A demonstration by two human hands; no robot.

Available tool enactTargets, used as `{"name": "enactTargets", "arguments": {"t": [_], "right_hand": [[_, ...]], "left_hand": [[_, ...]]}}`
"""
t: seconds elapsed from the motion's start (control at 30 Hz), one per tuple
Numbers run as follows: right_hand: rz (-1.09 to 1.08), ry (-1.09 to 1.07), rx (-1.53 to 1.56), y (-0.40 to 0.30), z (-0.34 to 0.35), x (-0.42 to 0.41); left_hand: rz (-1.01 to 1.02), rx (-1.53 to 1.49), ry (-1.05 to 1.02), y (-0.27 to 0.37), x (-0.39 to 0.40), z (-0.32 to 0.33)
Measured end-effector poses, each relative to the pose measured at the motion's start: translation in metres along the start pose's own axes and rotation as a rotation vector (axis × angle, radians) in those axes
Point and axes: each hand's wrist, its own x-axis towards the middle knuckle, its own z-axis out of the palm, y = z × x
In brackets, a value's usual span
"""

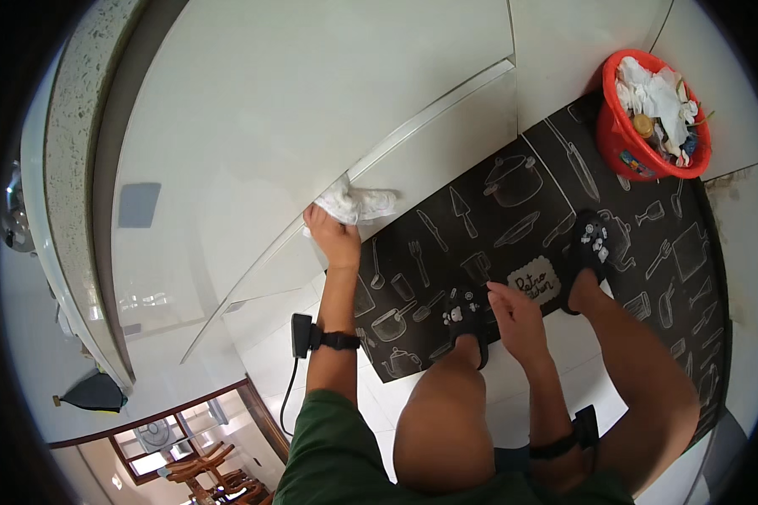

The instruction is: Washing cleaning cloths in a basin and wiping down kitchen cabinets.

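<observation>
My left hand [333,235] grips a crumpled white cloth [354,201] at the lower edge of a white cabinet front [328,82]. Part of the cloth hangs free to the right of the fingers, against the lower white panel [455,132]. My right hand [517,319] hovers in front of my body, above the dark floor mat [442,214] and between my knees. Its fingers are loosely curled, and I see nothing in it. Each forearm wears a black strap with a small device.
A red bin [619,142] full of rubbish stands at the upper right, on the mat by the cabinets. My feet in black clogs [590,243] rest on the mat. A speckled countertop edge [79,126] runs along the left. White floor tiles [278,328] show beyond the mat.
</observation>
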Motion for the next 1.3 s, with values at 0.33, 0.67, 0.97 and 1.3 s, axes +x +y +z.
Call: {"name": "enactTargets", "arguments": {"t": [0.33,0.67,0.97,1.3], "right_hand": [[0.011,-0.005,-0.015,-0.005,0.005,-0.002],[-0.004,0.008,-0.06,0.017,0.011,-0.006],[0.05,-0.033,-0.047,0.016,0.017,0.0],[0.071,0.022,-0.104,0.046,0.01,0.005]], "left_hand": [[0.043,-0.001,-0.058,-0.009,-0.004,-0.004],[0.102,0.002,-0.001,0.029,0.008,0.05],[0.684,0.558,-0.43,0.072,0.011,0.156],[-0.392,0.729,-1.169,-0.063,-0.133,0.014]]}}
